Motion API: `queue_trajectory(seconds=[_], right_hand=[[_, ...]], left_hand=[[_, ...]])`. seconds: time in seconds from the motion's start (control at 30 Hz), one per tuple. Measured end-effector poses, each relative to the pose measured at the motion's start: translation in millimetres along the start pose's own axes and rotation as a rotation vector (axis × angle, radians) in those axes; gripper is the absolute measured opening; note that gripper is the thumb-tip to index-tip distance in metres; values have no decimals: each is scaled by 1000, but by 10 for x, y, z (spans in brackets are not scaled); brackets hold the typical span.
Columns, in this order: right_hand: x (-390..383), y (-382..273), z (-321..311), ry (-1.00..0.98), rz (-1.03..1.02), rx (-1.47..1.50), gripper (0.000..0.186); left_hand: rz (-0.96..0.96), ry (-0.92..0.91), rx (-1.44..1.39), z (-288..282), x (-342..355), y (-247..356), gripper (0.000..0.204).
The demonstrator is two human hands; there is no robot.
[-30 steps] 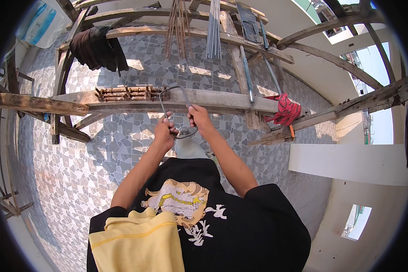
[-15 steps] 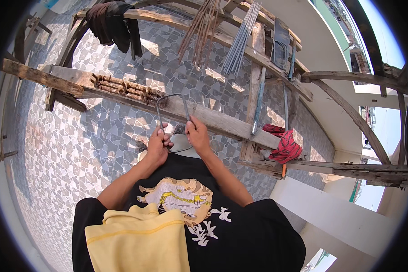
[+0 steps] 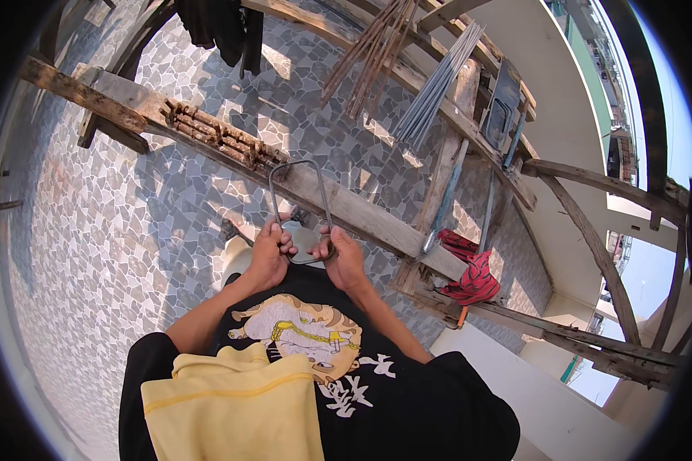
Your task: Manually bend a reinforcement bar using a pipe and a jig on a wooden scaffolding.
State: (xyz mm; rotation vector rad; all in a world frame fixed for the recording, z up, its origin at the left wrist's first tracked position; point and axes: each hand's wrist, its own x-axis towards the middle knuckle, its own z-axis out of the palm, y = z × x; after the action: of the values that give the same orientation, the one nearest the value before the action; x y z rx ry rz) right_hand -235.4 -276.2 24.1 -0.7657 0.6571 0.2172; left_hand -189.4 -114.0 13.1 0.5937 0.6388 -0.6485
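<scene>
A thin grey steel rod bent into a rectangular rebar stirrup (image 3: 294,162) is held up before my body, its far end overlapping the view of the plank. Around its left side, my left hand (image 3: 271,253) is closed with fingers curled. My right hand (image 3: 344,260) grips the opposite side, thumb and fingers bent around the bar. Beyond both hands runs a long wooden plank (image 3: 354,213), where rusty metal pegs and bars (image 3: 219,144) are fixed in rows.
Red patterned cloth (image 3: 477,280) hangs at the plank's right end, near a blue-grey pipe (image 3: 444,200). Rusty rods (image 3: 373,58) and grey rods (image 3: 440,84) lie across the far timber frame. Dark clothing (image 3: 219,31) drapes at the far left. Stone-patterned tiles (image 3: 115,253) cover the floor.
The right hand has slid lower along the stirrup and turned, its fingers now curled inward. The left hand keeps its hold. The view has tilted, shifting the surroundings.
</scene>
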Motion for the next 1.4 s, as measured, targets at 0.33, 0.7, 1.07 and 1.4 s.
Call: queue_trajectory(seconds=[0.33, 0.7, 1.07, 1.4], right_hand=[[20, -44, -74, -153, 94, 17, 25], [-72, -35, 88, -23, -8, -55, 25], [-14, -114, 349, 268, -57, 3, 18], [93, -317, 344, 296, -22, -80, 13]], left_hand=[[51, 9, -3, -56, 19, -46, 25], [-48, -19, -12, -70, 23, 26, 23], [-350, -76, -35, 179, 269, 89, 58], [-317, 131, -158, 307, 351, -60, 55]])
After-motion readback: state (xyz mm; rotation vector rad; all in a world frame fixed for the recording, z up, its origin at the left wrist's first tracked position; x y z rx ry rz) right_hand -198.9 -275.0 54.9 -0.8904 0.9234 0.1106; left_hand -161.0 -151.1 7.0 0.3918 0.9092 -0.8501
